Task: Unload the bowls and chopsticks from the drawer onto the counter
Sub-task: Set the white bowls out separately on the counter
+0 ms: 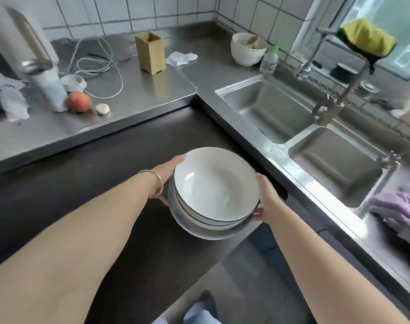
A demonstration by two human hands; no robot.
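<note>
2 hands, left hand (163, 177) and right hand (266, 198), grip stacked empty bowls (214, 190) between them.

lower bowls (199, 226) mostly hidden, left palm (163, 177) behind stack

An L-shaped steel tabletop (138, 94) wraps the tiled corner. On it lie a cardboard box (150, 52), a crumpled tissue (181, 58), a coiled white cable (98, 66), a peach (79, 102), a white tumbler (48, 90), stacked white bowls (247, 49) and a clear bottle (269, 59) beside the double sink (293, 127).
</note>
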